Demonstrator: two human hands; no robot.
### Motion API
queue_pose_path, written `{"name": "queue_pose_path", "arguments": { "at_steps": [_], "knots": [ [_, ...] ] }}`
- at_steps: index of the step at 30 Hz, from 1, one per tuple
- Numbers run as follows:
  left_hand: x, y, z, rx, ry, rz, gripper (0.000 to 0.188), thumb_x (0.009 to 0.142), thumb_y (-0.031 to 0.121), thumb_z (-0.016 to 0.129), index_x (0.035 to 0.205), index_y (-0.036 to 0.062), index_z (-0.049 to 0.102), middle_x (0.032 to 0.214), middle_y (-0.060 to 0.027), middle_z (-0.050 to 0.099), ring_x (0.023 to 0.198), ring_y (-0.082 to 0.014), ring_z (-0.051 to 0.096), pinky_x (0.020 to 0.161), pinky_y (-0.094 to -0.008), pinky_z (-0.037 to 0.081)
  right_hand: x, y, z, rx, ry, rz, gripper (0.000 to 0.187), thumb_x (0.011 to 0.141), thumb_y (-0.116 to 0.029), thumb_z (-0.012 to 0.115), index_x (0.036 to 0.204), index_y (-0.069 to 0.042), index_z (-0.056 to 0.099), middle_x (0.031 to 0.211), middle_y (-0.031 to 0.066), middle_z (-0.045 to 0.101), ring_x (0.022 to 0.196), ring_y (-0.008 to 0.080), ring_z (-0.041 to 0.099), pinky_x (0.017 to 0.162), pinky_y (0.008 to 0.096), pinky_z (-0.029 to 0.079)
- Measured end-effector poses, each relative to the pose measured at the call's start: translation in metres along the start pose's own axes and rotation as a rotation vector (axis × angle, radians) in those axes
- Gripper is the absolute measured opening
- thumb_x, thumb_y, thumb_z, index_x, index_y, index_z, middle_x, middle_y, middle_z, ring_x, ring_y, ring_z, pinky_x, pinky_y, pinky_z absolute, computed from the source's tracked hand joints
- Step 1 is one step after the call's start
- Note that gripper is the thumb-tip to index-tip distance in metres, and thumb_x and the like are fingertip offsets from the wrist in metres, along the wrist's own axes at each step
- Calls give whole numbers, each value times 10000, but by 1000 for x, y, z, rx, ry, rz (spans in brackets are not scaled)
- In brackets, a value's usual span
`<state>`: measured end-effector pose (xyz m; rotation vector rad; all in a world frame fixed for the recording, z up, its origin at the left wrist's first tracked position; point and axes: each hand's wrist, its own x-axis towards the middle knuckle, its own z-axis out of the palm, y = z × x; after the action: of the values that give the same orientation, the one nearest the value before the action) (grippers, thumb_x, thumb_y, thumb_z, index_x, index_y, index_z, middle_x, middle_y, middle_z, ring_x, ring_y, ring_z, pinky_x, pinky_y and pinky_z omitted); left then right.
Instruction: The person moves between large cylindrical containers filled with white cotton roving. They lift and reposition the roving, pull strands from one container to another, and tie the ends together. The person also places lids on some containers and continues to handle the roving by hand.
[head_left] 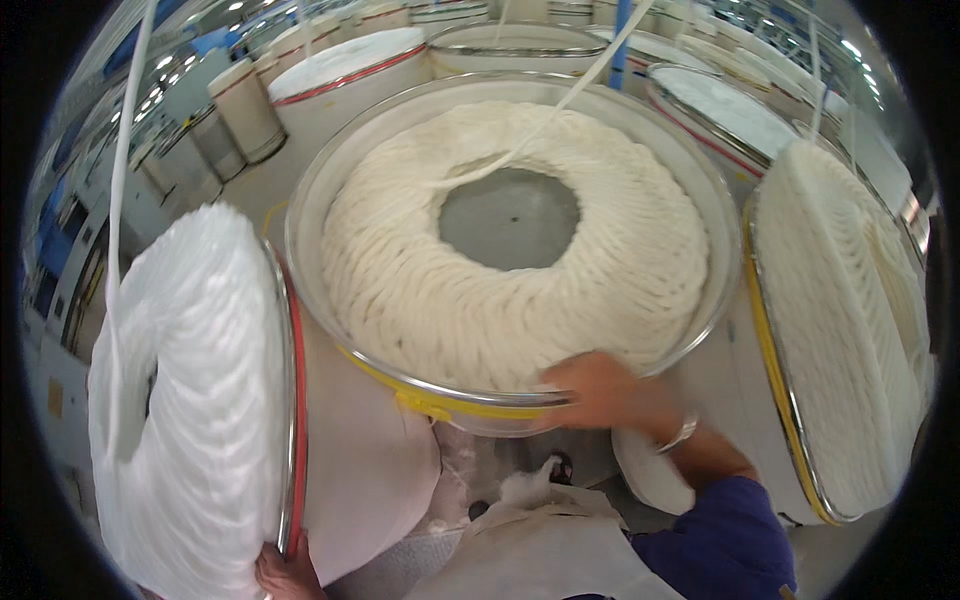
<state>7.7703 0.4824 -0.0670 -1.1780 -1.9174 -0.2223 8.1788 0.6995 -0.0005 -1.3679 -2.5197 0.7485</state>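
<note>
In front of me stands a large round sliver can [640, 365] with a metal rim and a yellow band. Cream sliver [420, 310] lies coiled inside in a thick ring, around a grey disc [510, 220]. My right hand [605, 390], smeared by motion, is at this can's near rim; its fingers cannot be made out. My left hand [287, 574] grips the near end of the metal rim of a red-banded can [297, 420] at left, thumb and fingers on either side. Bright white coiled sliver [210, 400] rises above that rim.
At right is another yellow-banded can [775, 370] heaped with cream sliver. A sliver strand [600, 65] runs up from the middle can, and a white strand [118, 200] hangs over the left one. More cans [350, 75] crowd the back; a blue post [620, 45] stands behind.
</note>
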Motion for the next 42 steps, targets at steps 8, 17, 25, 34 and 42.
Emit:
{"name": "queue_pose_path", "arguments": {
  "at_steps": [8, 17, 25, 34, 42],
  "knots": [
    [9, -11, 51, -160, -101, -114, 554, 503, 453, 875, 665, 65, 514, 652, -131, 589, 636, -375, 571, 588, -467, 450, -82, 65, 38, -370, 320, 133, 503, 715, -533, 728, 641, -57, 584, 599, 151, 592, 596, 350, 605, 592, 431, 456],
    [54, 12, 47, -340, -220, -134, 413, 747, 375, 769, 915, 26, 623, 818, -160, 635, 736, -385, 612, 597, -477, 453, -74, 2, 38, -126, 168, -27, 528, 865, -536, 574, 685, -40, 597, 676, 169, 621, 684, 352, 620, 651, 448, 467],
    [57, 109, 7, -1000, -69, 36, 303, 889, 250, 634, 1056, -3, 627, 1150, -176, 605, 1096, -362, 550, 963, -486, 406, -62, 98, -8, 119, -874, 209, 603, 961, -543, 432, 1013, 8, 672, 959, 193, 667, 917, 326, 618, 824, 425, 451],
    [120, 266, -43, -1077, -664, 398, 143, 811, 189, 658, 751, 59, 670, 655, -68, 640, 588, -245, 607, 640, -348, 466, -46, 167, 70, 615, -1221, 56, 777, 970, -597, 324, 1496, -28, 256, 1556, 154, 246, 1429, 290, 221, 1167, 362, 146],
    [128, 237, -35, -1084, -862, 230, 137, 755, 143, 747, 730, 29, 675, 553, -73, 623, 515, -179, 638, 497, -268, 451, -48, 172, 56, -286, -1140, -123, 425, 920, -360, 527, 1087, 14, 637, 1029, 230, 661, 955, 403, 633, 850, 480, 503]
  ]
}}
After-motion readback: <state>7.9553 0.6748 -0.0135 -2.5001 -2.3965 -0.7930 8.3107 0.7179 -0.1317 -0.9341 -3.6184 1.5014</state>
